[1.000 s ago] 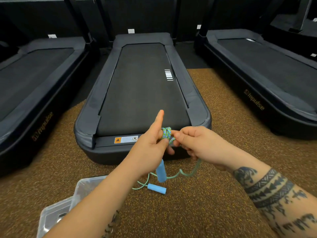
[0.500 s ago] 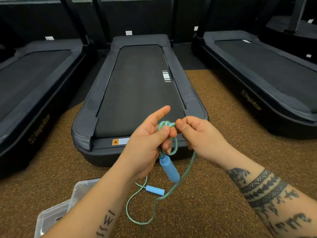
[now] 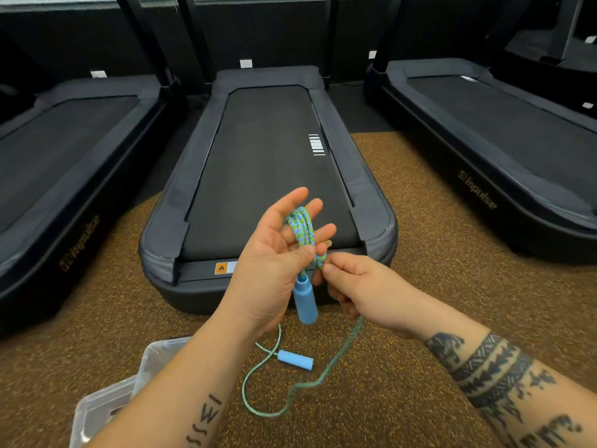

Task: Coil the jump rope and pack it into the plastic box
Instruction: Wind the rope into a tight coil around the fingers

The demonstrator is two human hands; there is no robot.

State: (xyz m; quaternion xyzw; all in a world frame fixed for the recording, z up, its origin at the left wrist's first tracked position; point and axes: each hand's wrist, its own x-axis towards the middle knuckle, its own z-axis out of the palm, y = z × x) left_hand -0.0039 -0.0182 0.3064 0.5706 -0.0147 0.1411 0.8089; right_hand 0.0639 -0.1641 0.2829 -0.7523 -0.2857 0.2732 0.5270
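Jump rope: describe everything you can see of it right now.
The rope is a braided blue-green cord with two light-blue handles. Several turns loop round the fingers of the left hand; one handle hangs below its palm. The right hand pinches the cord beside the coil. The rest trails to the floor, where the other handle lies.

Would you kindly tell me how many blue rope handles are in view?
2. One handle hangs from the left hand; the other handle lies on the floor below.

The right forearm (image 3: 484,376) bears black banded tattoos, the left forearm (image 3: 197,389) small marks.
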